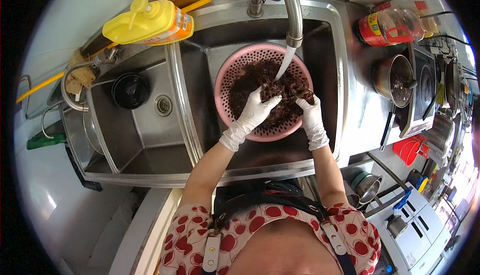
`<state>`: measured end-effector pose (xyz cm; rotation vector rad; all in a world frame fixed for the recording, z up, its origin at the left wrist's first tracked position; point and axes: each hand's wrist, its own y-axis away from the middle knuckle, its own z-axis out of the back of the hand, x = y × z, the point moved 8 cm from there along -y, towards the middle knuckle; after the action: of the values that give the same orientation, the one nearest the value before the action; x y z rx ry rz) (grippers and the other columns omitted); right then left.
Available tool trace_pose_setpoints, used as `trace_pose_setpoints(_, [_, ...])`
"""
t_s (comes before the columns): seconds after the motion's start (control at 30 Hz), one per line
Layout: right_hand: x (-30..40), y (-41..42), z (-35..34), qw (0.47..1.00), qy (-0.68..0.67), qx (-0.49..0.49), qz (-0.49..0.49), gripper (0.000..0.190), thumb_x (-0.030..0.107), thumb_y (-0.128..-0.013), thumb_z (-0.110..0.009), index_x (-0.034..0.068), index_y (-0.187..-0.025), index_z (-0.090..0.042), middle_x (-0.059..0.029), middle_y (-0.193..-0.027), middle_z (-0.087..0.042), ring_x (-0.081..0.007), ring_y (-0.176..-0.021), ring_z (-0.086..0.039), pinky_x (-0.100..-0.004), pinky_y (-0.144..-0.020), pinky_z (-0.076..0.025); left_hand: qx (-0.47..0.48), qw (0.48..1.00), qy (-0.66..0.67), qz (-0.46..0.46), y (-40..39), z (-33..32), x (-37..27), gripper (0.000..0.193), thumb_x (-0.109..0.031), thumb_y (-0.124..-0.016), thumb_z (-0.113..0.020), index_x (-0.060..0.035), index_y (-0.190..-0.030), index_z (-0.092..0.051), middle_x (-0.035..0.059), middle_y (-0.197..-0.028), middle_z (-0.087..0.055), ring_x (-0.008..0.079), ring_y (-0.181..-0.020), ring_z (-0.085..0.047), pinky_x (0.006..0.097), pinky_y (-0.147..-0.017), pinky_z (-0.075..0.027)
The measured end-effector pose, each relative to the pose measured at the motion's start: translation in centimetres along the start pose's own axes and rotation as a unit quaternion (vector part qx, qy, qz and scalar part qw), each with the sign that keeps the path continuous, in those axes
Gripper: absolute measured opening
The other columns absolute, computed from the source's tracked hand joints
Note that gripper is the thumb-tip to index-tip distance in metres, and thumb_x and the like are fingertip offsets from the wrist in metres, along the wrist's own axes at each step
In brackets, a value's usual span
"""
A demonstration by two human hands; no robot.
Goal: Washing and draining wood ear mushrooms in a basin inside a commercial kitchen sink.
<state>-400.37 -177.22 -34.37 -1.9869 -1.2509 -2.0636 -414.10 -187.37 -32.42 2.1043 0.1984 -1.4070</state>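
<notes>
A pink plastic colander (225, 98) sits in the right basin of the steel sink (258, 158). Dark brown, stringy shreds, perhaps seaweed or fungus strips (245, 80), fill much of it. Water (285, 63) pours from the curved steel faucet (294, 16) onto the shreds. My left hand (258, 108), in a white disposable glove, grips a clump of them at the colander's middle. Gloved the same way, my right hand (312, 112) holds another clump by the right rim. Some fingertips are hidden among the strands.
Left of the divider, a black bowl (130, 91) stands in the middle basin near a drain (163, 105). A yellow jug (150, 22) lies behind it on the sink's back ledge. To the right are a large bottle (393, 27), a steel pot (395, 80) and an induction cooker (422, 83).
</notes>
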Motion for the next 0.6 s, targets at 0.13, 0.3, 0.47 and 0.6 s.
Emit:
trace_pose_setpoints(0.13, [-0.8,-1.7,0.3,0.986,0.164,-0.032,0.021,0.042,0.006,-0.080,-0.061,-0.004,-0.120,-0.049,-0.0118,-0.108,-0.059,-0.0178,-0.095,-0.056,-0.0281,-0.086,-0.044,-0.006,0.988,-0.147,-0.042,-0.9,1.9,2.2,0.034,-0.026,-0.083,-0.065,0.0017,-0.101,-0.058,0.0160,-0.092,-0.063,0.0253,-0.082,-0.060,0.0343,-0.077,-0.046])
trace_pose_setpoints(0.3, [-5.2,-4.8,1.9,0.938,0.346,0.007,0.024,0.059,0.016,-0.077,-0.066,-0.003,-0.127,-0.042,-0.0216,-0.129,-0.044,-0.0298,-0.117,-0.046,-0.0344,-0.099,-0.036,-0.005,0.888,-0.458,0.048,-1.6,4.7,7.7,0.066,-0.045,-0.072,-0.070,0.0027,-0.115,-0.052,0.0216,-0.116,-0.054,0.0329,-0.106,-0.053,0.0425,-0.089,-0.043])
trace_pose_setpoints(0.47, [-8.9,-7.0,1.8,0.863,0.501,-0.043,-0.043,0.094,0.038,-0.071,-0.073,0.002,-0.141,-0.021,-0.0247,-0.143,-0.023,-0.0382,-0.131,-0.026,-0.0402,-0.107,-0.026,-0.170,0.865,-0.412,0.231,-1.7,10.9,11.6,0.105,-0.059,-0.069,-0.066,-0.0007,-0.141,-0.016,0.0274,-0.142,-0.019,0.0408,-0.130,-0.027,0.0440,-0.104,-0.030])
trace_pose_setpoints(0.6, [-14.6,-11.8,0.1,0.913,0.393,0.036,-0.101,0.110,0.051,-0.064,-0.076,0.007,-0.144,-0.014,-0.0240,-0.146,-0.012,-0.0377,-0.135,-0.018,-0.0422,-0.110,-0.022,-0.157,0.902,-0.275,0.294,-3.7,13.0,15.1,0.114,-0.061,-0.064,-0.070,-0.0030,-0.143,-0.012,0.0259,-0.145,-0.011,0.0395,-0.133,-0.022,0.0432,-0.106,-0.028])
